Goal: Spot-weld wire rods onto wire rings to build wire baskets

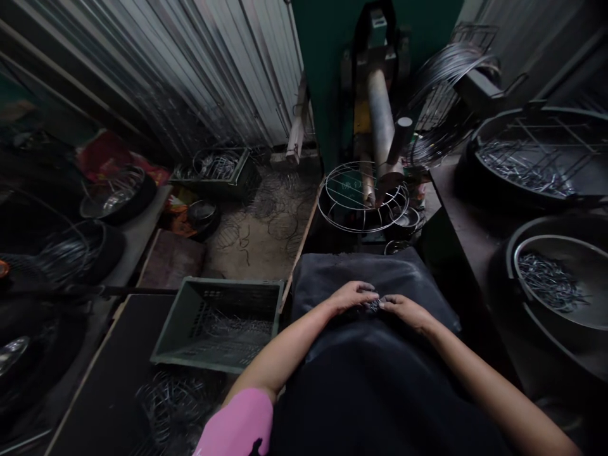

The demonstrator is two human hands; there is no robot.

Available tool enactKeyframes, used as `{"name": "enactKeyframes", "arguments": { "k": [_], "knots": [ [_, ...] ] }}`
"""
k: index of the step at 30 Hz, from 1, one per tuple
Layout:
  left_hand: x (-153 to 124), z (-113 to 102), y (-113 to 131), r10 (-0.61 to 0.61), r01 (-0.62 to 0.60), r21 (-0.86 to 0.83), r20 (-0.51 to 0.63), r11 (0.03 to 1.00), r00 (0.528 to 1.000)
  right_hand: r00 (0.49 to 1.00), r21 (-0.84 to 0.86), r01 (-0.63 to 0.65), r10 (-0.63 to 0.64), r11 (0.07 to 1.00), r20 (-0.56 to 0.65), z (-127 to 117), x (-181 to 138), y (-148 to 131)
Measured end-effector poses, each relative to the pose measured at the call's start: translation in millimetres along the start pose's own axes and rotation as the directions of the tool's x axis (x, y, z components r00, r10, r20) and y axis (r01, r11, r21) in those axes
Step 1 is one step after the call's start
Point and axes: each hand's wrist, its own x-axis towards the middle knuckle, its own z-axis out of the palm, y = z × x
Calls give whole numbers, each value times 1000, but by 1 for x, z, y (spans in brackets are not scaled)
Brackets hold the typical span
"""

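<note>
Close together over my dark-covered lap are my left hand point(352, 296) and my right hand point(403, 309). Between their fingertips is a small bunch of short metal wire pieces point(373, 304), which both hands pinch from opposite sides. The fingers of each hand are bent and closed; the exact shape of the wire pieces is too small to make out. Beneath the hands spreads a black cloth point(327, 272). Ahead of them, a round wire rack point(363, 226) hangs at the machine's cylindrical arm point(381, 107).
At left stands a green plastic crate point(164, 335) with wire scraps. On the right bench are a black pan point(468, 158) and a steel bowl point(593, 266), both holding metal wire pieces. A wire coil point(456, 60) hangs beside the green machine point(318, 63). Wire rings point(282, 225) lie on the floor.
</note>
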Motion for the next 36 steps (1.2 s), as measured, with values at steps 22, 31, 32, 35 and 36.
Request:
{"name": "enactKeyframes", "arguments": {
  "k": [22,31,32,35,36],
  "knots": [
    [-4,24,-6,128,-108,79,-335,991,933,950,-834,102,-301,542,-79,21,-6,-24],
    [-4,30,-16,125,-109,76,-263,991,957,979,-921,99,-202,378,23,13,-1,-23],
    [-3,30,-17,140,-121,83,-268,989,953,978,-906,113,-207,407,29,13,-1,-21],
    [-2,29,-19,226,-190,148,-295,971,928,971,-823,156,-240,546,25,12,2,-12],
    [-2,28,-19,250,-206,173,-297,963,921,967,-794,170,-253,584,20,11,3,-10]
  ]
}}
